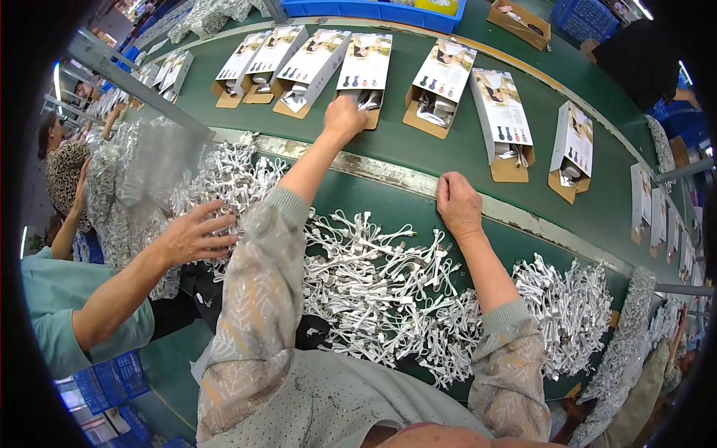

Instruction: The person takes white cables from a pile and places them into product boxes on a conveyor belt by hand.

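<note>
My left hand (345,119) is stretched out to the open lower end of a white printed box (364,61) that lies on the green conveyor belt. Its fingers are curled at the opening, beside white and grey pieces inside; what they grip, if anything, is hidden. My right hand (458,203) rests closed at the worn metal rail (396,176) along the belt's near edge, its fingertips out of sight. Between my forearms spreads a heap of short white charging cables (373,276), each tied in a small bundle.
More open boxes (441,71) lie in a row along the belt, white parts showing inside. A co-worker's open hand (194,235) hovers beside my left sleeve. Another cable pile (560,313) sits to the right. Plastic-wrapped bundles (119,187) stand at left; a blue tray (373,10) lies beyond.
</note>
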Demonstrator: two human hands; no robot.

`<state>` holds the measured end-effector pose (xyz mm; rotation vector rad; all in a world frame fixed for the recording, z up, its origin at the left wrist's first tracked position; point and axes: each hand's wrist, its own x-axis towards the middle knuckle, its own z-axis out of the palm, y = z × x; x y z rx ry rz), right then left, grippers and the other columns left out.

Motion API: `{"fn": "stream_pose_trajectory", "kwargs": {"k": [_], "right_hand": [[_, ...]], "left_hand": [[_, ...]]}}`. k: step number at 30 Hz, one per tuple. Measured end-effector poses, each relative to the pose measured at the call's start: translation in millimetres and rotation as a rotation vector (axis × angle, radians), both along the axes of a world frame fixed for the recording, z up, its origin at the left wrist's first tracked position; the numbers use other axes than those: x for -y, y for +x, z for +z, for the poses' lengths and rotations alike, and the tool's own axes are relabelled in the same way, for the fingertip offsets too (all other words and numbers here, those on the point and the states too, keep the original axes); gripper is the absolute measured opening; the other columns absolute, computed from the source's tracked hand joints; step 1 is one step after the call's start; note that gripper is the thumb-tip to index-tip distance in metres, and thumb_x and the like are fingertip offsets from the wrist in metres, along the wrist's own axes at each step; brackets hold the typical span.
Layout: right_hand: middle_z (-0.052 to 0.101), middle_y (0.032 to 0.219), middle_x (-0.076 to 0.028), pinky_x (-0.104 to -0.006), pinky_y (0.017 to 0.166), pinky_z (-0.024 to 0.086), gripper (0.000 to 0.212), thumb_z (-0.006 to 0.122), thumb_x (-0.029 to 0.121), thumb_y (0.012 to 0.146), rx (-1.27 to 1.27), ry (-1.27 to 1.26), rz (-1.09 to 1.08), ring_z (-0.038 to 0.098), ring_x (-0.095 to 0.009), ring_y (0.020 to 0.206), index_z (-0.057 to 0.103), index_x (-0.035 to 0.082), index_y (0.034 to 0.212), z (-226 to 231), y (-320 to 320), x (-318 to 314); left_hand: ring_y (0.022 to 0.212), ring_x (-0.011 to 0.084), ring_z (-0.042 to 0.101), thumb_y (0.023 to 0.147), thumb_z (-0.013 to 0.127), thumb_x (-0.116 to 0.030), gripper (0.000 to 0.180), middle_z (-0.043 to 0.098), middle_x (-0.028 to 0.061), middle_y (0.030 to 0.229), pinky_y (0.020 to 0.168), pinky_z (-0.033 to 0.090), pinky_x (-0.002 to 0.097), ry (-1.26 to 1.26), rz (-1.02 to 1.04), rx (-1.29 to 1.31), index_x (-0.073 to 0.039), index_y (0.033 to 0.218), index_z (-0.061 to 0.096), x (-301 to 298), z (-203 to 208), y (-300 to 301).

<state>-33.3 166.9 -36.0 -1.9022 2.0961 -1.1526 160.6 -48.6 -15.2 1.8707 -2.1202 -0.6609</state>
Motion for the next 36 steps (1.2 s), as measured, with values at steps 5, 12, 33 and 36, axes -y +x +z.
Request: {"fn": "stream_pose_trajectory", "kwargs": {"k": [5, 12, 33, 36], "right_hand": [[0.059, 0.073, -0.011, -0.0381, 0.056, 0.048, 0.006, 0.059, 0.008, 0.079, -0.02, 0.001, -0.012, 0.06, -0.031, 0.066, 0.053, 0.006, 0.08, -1.6, -13.7, -2.6], [0.059, 0.073, -0.01, -0.0379, 0.059, 0.048, 0.008, 0.059, 0.011, 0.079, 0.146, 0.215, -0.052, 0.06, -0.029, 0.066, 0.058, 0.008, 0.086, 10.5, -15.4, -5.6], [0.059, 0.074, -0.006, -0.0306, 0.064, 0.046, 0.017, 0.066, 0.016, 0.078, 0.238, 0.599, 0.421, 0.055, -0.018, 0.068, 0.058, 0.003, 0.086, 104.6, 8.4, -66.4], [0.058, 0.066, -0.003, -0.0229, 0.055, 0.043, 0.021, 0.065, 0.019, 0.082, 0.589, 0.72, 0.204, 0.05, -0.008, 0.058, 0.057, -0.001, 0.086, 108.3, 10.3, -60.6]], "left_hand": [[0.086, 0.032, 0.064, 0.079, 0.055, -0.012, 0.029, 0.066, 0.0165, 0.091, 0.078, 0.048, 0.0375, -0.146, -0.29, -0.29, 0.002, 0.105, 0.059, -42.2, 23.3, -29.7], [0.114, 0.0336, 0.049, 0.07, 0.044, 0.007, 0.053, 0.049, 0.0163, 0.125, 0.099, 0.04, 0.0378, 0.235, -0.844, -0.119, -0.011, 0.119, 0.055, -155.7, 71.0, 32.4], [0.064, 0.0214, 0.062, 0.073, 0.071, -0.016, 0.022, 0.065, 0.0107, 0.072, 0.061, 0.049, 0.0327, -0.019, -0.122, -0.441, 0.001, 0.085, 0.062, -99.3, 55.1, 24.4], [0.073, 0.0328, 0.062, 0.074, 0.069, -0.016, 0.019, 0.065, 0.0144, 0.076, 0.069, 0.049, 0.0401, -0.198, -0.108, -0.308, -0.002, 0.085, 0.062, -69.8, 36.6, -12.1]]}}
